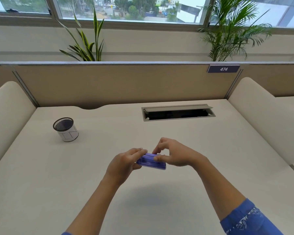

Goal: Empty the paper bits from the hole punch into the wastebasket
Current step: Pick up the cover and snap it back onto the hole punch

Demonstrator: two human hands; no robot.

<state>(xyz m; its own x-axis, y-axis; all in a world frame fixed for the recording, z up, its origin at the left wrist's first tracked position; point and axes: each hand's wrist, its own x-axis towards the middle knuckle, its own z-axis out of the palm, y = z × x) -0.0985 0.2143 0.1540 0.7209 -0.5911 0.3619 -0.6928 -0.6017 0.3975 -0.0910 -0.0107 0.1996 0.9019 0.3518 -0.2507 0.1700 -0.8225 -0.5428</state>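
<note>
- Left hand (126, 161) and right hand (172, 154) both gripping purple hole punch (151, 161) at frame centre, above tabletop (210, 150).
- Mesh wastebasket (66, 129) well apart, mid-left; open cable hatch (178, 112) behind.
- Punch's ends hidden by fingers.

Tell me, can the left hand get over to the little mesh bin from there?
Probably yes. The left hand holds the hole punch, and only bare desk lies between it and the mesh bin on its side.

Both hands, left hand (126, 160) and right hand (173, 154), grip a purple hole punch (150, 161) above the bench (210, 150); a mesh wastebasket (65, 129) stands well apart at left.
</note>
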